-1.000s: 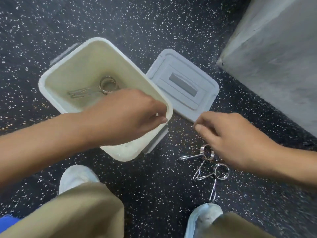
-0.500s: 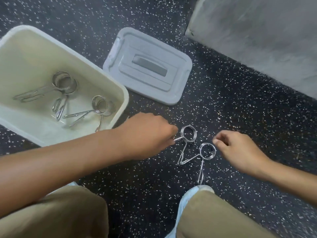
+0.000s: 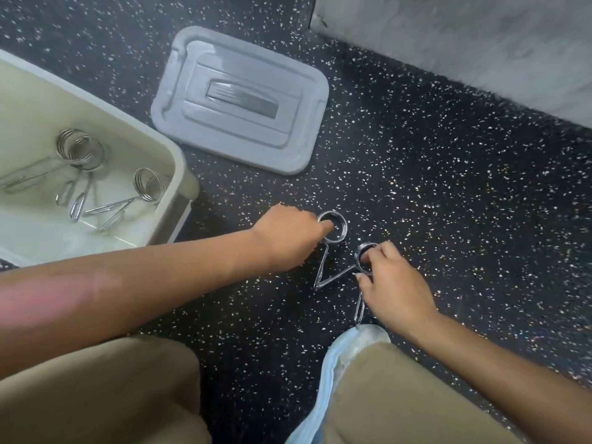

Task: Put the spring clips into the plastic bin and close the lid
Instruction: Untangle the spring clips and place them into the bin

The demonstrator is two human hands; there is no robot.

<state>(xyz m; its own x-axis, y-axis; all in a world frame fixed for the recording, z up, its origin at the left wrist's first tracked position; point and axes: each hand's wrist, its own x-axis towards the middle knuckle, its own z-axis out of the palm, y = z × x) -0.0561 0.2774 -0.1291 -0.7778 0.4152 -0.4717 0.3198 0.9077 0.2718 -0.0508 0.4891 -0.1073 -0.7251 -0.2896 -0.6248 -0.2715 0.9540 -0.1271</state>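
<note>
The cream plastic bin (image 3: 179, 165) stands open at the left with two metal spring clips (image 3: 80, 152) (image 3: 145, 187) lying in it. Its grey lid (image 3: 237, 100) lies flat on the floor beyond the bin's right corner. Two more spring clips rest on the dark speckled floor. My left hand (image 3: 288, 238) has a finger hooked into the coil of the left clip (image 3: 334, 230). My right hand (image 3: 390, 283) pinches the coil of the right clip (image 3: 365, 251), whose handles stretch toward my foot.
A grey concrete block (image 3: 480, 43) fills the upper right. My knees in tan trousers and a foot in a blue shoe cover (image 3: 352, 344) take up the lower part of the view. The floor is black rubber with white flecks.
My left hand moved from the bin down to the left clip's coil. My right hand closed in on the right clip's coil. The view shifted so the bin slid left.
</note>
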